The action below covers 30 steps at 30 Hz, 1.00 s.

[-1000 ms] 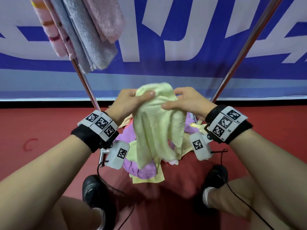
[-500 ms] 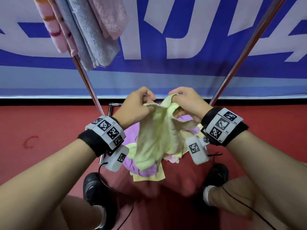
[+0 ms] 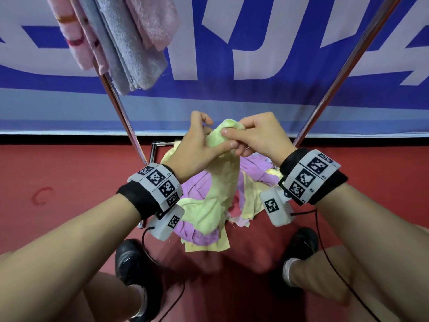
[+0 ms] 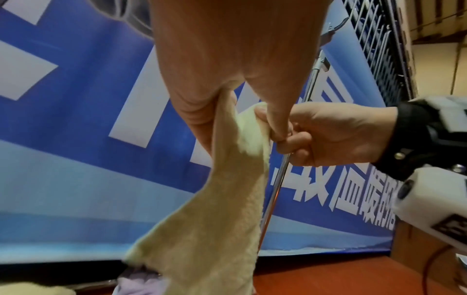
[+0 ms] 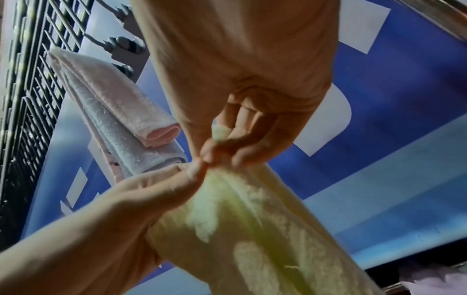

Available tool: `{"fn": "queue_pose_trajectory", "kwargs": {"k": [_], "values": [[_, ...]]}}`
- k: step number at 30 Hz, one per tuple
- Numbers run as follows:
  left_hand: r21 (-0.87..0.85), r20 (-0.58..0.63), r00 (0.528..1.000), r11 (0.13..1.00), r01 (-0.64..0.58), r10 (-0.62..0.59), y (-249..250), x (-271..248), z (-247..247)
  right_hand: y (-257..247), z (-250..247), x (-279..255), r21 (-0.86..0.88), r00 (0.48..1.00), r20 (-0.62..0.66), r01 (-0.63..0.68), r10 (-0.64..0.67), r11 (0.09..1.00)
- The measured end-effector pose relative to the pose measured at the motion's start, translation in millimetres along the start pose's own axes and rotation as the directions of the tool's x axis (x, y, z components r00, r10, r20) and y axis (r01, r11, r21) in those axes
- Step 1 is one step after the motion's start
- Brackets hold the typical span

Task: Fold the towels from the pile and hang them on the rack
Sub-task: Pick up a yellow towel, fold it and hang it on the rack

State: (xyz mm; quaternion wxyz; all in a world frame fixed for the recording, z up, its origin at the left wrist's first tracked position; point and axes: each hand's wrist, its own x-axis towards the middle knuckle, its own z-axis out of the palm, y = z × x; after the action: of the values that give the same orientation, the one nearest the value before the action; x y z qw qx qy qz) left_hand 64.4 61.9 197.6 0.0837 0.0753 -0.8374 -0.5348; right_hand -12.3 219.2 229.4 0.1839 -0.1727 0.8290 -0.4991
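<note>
A pale yellow-green towel [image 3: 222,180] hangs bunched from both hands above the pile [image 3: 260,173] of purple and yellow towels on the red floor. My left hand [image 3: 214,138] pinches its top edge between thumb and fingers. Right beside it, my right hand [image 3: 229,133] pinches the same top fold, and the fingers of the two hands touch. In the left wrist view the towel [image 4: 227,199] drops from the left hand [image 4: 222,103]. The right wrist view shows the right hand [image 5: 222,143] nipping a tuft of the towel [image 5: 265,229].
Two slanted metal rack poles [image 3: 120,108] [image 3: 348,66] frame the hands. Folded pink and grey towels [image 3: 120,43] hang on the rack at the upper left. A blue and white banner [image 3: 232,94] stands behind. Black shoes [image 3: 132,263] rest on the floor near the pile.
The two hands have drawn together at the towel's top until their fingers meet. The towel, spread wide a second ago, now hangs as a narrow bunch.
</note>
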Motion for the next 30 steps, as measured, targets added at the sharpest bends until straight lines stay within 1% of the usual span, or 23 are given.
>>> {"fn": "queue_pose_trajectory", "kwargs": {"k": [2, 3, 5, 7, 9, 11, 13, 16, 19, 20, 22, 25, 28, 30], "values": [[0.064, -0.014, 1.000, 0.998, 0.010, -0.009, -4, 3, 0, 4, -1, 5, -0.140, 0.995, -0.055, 0.074, -0.083, 0.987], [0.090, 0.000, 1.000, 0.996, 0.023, -0.023, -5, 6, -2, 5, -2, 6, -0.175, 0.991, -0.080, 0.096, -0.111, 0.980], [0.115, 0.044, 0.998, 0.993, 0.036, -0.041, -7, 10, -5, 6, -5, 7, -0.187, 0.984, -0.094, 0.131, -0.150, 0.974], [0.123, 0.076, 0.994, 0.990, 0.066, -0.076, -7, 13, -8, 8, -8, 6, -0.139, 0.985, -0.094, 0.131, -0.144, 0.982], [0.122, 0.115, 0.987, 0.987, 0.100, -0.114, -9, 13, -11, 8, -14, 7, -0.067, 0.989, -0.101, 0.097, -0.104, 0.993], [0.142, 0.143, 0.982, 0.985, 0.101, -0.121, -8, 12, -12, 8, -16, 7, -0.053, 0.994, -0.078, 0.077, -0.081, 0.996], [0.156, 0.146, 0.981, 0.982, 0.108, -0.131, -10, 12, -12, 9, -14, 7, -0.046, 0.996, -0.038, 0.079, -0.081, 0.996], [0.045, 0.162, 0.974, 0.987, 0.152, -0.157, -11, 10, -10, 10, -8, 8, -0.041, 0.996, 0.017, 0.092, -0.091, 0.995], [-0.009, 0.146, 0.979, 0.989, 0.147, -0.144, -6, 6, -10, 7, -1, 5, 0.113, 0.992, 0.093, 0.073, -0.083, 0.991], [-0.016, 0.138, 0.981, 0.990, 0.137, -0.134, -5, 6, -11, 6, 1, 4, 0.124, 0.990, 0.104, 0.078, -0.091, 0.989], [-0.054, 0.117, 0.985, 0.990, 0.133, -0.126, -6, 6, -13, 7, 2, 2, 0.073, 0.990, 0.085, 0.108, -0.114, 0.991], [-0.096, 0.129, 0.983, 0.985, 0.145, -0.132, -5, 6, -20, 10, -4, 7, 0.045, 0.995, 0.004, 0.100, -0.100, 0.994], [-0.008, 0.226, 0.965, 0.990, 0.140, -0.134, -3, 8, -30, 12, -17, 15, 0.041, 0.995, -0.030, 0.099, -0.097, 0.994], [0.006, 0.240, 0.961, 0.990, 0.138, -0.135, -5, 11, -38, 12, -26, 17, 0.024, 0.995, -0.006, 0.098, -0.098, 0.995]]}}
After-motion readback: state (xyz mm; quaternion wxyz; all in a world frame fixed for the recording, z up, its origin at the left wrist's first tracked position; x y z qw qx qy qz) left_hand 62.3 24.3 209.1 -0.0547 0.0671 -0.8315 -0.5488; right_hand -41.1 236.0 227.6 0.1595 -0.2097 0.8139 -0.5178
